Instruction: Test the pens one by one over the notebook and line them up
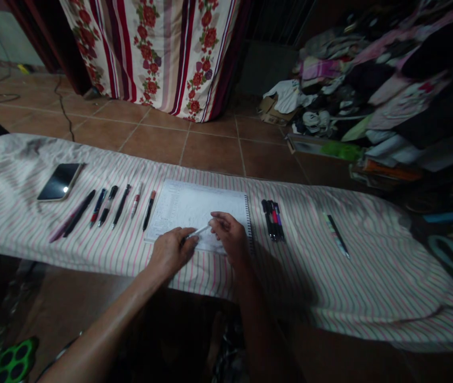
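Both hands hold a thin light-coloured pen (202,230) level between them, low over a spiral notebook (206,199). My left hand (172,250) pinches one end between thumb and fingers. At the other end, my right hand (229,233) closes its fingertips round the tip. The notebook's page is pale with faint marks, and its coil runs down the right side. Left of it lies a dark pen with a reddish-brown end (149,210). To the right is a small group of pens (273,220) with black, red and purple parts.
A striped cloth (306,282) covers the long surface. Several more pens (107,206) lie in a row on the left, near a phone (60,181). A single dark pen (338,236) rests far right. Beyond are a flowered curtain (162,53) and heaped clothes (342,80).
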`<state>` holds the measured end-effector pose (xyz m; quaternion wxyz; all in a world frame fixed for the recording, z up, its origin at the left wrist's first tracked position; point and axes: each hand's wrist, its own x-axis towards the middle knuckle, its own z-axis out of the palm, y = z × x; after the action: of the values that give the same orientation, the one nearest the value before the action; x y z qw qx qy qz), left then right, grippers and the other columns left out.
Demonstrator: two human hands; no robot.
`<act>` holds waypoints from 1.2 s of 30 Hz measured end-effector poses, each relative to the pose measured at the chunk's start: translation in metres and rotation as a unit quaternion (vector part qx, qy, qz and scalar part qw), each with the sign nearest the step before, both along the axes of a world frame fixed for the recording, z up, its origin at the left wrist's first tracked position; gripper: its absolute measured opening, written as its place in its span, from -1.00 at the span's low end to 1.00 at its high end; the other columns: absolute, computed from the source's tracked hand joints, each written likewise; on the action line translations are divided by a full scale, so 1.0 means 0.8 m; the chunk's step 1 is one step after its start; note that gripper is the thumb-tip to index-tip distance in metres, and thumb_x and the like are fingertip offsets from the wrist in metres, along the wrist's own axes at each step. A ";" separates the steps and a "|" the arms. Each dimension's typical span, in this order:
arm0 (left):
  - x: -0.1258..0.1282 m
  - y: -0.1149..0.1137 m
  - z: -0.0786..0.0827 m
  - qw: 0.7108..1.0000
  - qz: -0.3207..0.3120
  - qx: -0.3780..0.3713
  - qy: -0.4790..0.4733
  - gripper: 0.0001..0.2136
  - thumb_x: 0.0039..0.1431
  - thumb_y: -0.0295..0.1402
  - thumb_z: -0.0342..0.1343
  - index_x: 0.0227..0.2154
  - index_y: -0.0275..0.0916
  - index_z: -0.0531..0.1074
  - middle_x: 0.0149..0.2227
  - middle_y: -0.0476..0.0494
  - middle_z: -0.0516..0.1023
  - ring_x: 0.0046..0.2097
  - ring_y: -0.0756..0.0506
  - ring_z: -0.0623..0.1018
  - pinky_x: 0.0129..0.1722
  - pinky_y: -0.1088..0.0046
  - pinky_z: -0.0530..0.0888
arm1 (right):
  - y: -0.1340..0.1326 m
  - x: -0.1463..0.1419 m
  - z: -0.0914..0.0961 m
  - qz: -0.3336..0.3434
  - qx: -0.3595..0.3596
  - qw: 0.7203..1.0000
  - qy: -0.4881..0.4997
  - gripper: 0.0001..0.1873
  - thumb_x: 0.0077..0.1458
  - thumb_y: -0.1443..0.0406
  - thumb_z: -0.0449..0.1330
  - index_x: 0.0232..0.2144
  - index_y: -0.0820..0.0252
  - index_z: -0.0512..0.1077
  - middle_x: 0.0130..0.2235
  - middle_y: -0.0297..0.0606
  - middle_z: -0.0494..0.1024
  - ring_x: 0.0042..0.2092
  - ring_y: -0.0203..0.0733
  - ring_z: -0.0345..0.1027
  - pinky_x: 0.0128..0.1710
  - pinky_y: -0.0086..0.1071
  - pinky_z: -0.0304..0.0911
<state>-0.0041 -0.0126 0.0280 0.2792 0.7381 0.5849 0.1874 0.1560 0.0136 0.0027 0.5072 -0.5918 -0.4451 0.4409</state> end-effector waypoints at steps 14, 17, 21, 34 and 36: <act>-0.023 0.002 0.004 0.999 0.038 0.003 -0.006 -0.72 0.20 -0.27 -0.10 -0.18 -0.19 0.47 -0.25 -0.12 0.55 -0.19 -0.07 0.51 -0.18 0.46 0.38 | 0.004 -0.040 0.002 0.072 0.015 0.996 -0.045 -0.82 -0.12 0.19 0.16 -0.47 0.18 0.43 -0.57 -0.34 0.45 -0.50 -0.28 0.33 -0.51 -0.44 0.19; -0.034 0.001 0.006 0.997 0.072 0.013 -0.014 -0.74 0.19 -0.29 -0.08 -0.20 -0.18 0.48 -0.23 -0.11 0.56 -0.20 -0.06 0.52 -0.19 0.47 0.38 | 0.008 -0.057 0.004 0.074 0.002 0.997 -0.026 -0.78 -0.15 0.17 0.16 -0.45 0.19 0.42 -0.56 -0.32 0.45 -0.51 -0.29 0.30 -0.58 -0.46 0.11; -0.050 -0.006 0.009 0.989 0.142 0.012 -0.033 -0.74 0.16 -0.27 -0.05 -0.22 -0.21 0.49 -0.24 -0.12 0.58 -0.23 -0.07 0.53 -0.24 0.48 0.37 | 0.005 -0.080 0.015 0.068 -0.030 0.997 0.017 -0.70 -0.20 0.12 0.17 -0.42 0.20 0.41 -0.48 -0.27 0.49 -0.54 -0.32 0.24 -0.63 -0.48 0.02; -0.093 -0.035 0.042 0.990 0.140 -0.005 0.017 -0.70 0.17 -0.23 -0.08 -0.21 -0.21 0.50 -0.38 -0.12 0.58 -0.33 -0.05 0.54 -0.36 0.51 0.32 | -0.035 -0.117 0.039 0.064 -0.025 0.978 0.199 -0.61 -0.29 0.19 0.28 -0.32 0.21 0.42 -0.33 -0.19 0.54 -0.36 -0.23 0.43 -0.40 -0.39 0.23; -0.097 -0.043 0.048 0.991 0.131 -0.004 0.019 -0.71 0.17 -0.23 -0.08 -0.22 -0.20 0.50 -0.33 -0.12 0.59 -0.29 -0.05 0.54 -0.34 0.51 0.33 | -0.040 -0.114 0.040 0.050 -0.020 0.977 0.204 -0.59 -0.33 0.19 0.31 -0.33 0.20 0.39 -0.39 -0.22 0.54 -0.38 -0.21 0.45 -0.41 -0.38 0.26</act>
<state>-0.0817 -0.0471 0.0660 0.2440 0.6575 0.6824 0.2063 0.0651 -0.0185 0.0345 0.5531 -0.4764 -0.3522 0.5857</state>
